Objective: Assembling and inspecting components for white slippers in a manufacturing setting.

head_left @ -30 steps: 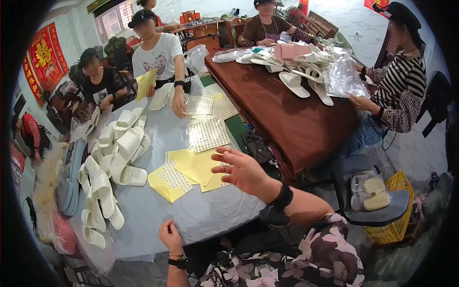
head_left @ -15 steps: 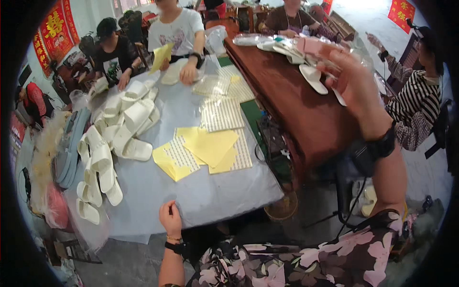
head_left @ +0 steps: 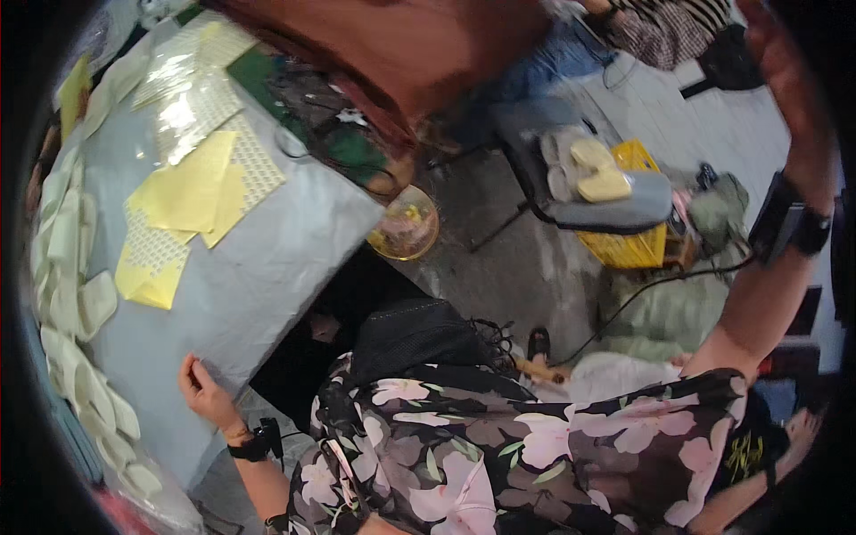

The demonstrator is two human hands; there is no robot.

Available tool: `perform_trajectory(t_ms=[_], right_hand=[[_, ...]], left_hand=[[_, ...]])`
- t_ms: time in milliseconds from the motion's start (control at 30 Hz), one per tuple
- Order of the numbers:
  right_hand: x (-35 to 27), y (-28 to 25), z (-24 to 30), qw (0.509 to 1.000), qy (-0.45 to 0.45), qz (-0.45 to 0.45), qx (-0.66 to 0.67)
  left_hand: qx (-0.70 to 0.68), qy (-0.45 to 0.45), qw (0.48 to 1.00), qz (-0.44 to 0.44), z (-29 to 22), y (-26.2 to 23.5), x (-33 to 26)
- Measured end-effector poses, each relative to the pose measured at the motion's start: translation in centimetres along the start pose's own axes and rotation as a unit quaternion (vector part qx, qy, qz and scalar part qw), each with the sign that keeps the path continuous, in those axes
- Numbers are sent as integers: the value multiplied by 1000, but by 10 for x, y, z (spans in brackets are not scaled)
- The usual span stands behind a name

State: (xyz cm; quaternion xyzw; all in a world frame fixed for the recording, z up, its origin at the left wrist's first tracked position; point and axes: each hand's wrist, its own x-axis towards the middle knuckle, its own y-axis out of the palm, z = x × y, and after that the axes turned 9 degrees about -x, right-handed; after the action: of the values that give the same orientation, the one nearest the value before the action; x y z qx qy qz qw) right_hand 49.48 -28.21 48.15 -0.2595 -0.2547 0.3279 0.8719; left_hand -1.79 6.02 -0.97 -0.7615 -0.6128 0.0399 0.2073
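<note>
Your left hand (head_left: 207, 394) is resting at the near edge of the grey-covered table (head_left: 276, 267), fingers loosely bent, nothing visible in them. Your right hand (head_left: 792, 94) is reaching up at the right rim, blurred; you cannot tell whether it is holding anything. Yellow sticker sheets (head_left: 189, 185) are lying overlapped beyond your left hand; white slippers (head_left: 67, 227) are lining the table's left side. Pale yellow slippers (head_left: 606, 185) are sitting on a chair (head_left: 615, 212).

tables (head_left: 294, 259) 2 | yellow crate (head_left: 629, 250) 1 | round bin (head_left: 406, 234) 1 | white slippers (head_left: 96, 305) uncountable
</note>
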Motion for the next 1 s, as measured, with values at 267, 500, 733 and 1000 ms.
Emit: perform_trajectory(t_ms=[267, 500, 733, 1000], right_hand=[[-239, 57, -91, 906, 408, 76, -84], [-380, 130, -159, 683, 615, 360, -158], [-302, 158, -63, 779, 392, 473, -127], [-106, 111, 108, 927, 122, 235, -266]], left_hand=[[-43, 0, 996, 73, -6, 6, 6], [-68, 27, 988, 136, -7, 18, 9], [-103, 16, 985, 138, -14, 24, 4], [-99, 34, 975, 195, -36, 35, 6]])
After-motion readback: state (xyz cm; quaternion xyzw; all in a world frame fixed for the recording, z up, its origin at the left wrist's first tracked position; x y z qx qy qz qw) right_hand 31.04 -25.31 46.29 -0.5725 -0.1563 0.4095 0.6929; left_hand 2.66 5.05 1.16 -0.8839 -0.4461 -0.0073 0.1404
